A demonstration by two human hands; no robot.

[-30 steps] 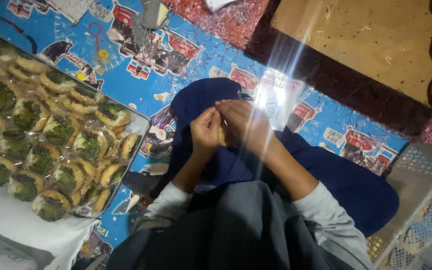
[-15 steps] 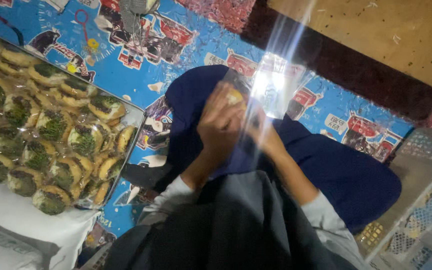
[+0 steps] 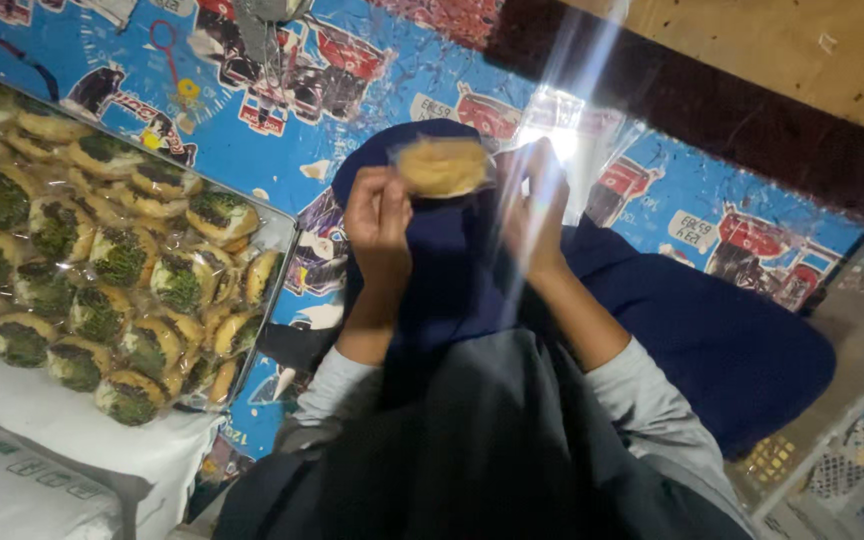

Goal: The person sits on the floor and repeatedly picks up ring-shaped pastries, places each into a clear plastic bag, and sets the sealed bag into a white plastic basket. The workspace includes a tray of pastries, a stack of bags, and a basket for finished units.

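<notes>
My left hand (image 3: 377,222) and my right hand (image 3: 532,215) are raised side by side over a dark blue cloth (image 3: 452,270) on my lap. Between them they hold a small clear plastic bag (image 3: 444,166) with a round yellow pastry inside, the left hand pinching its left edge and the right hand at its right side. Grey sleeves cover both forearms. Strong light glare crosses the right hand and blurs its fingers.
A metal tray (image 3: 280,238) at the left holds several round pastries with green filling (image 3: 102,260), resting on a white sack (image 3: 42,440). A blue patterned mat (image 3: 282,90) covers the floor. Scissors (image 3: 264,35) lie at the top. A white plastic basket (image 3: 852,440) stands at the right.
The view has shifted and my hands have lifted the bagged pastry higher, spreading a little apart so the bag shows between them.
</notes>
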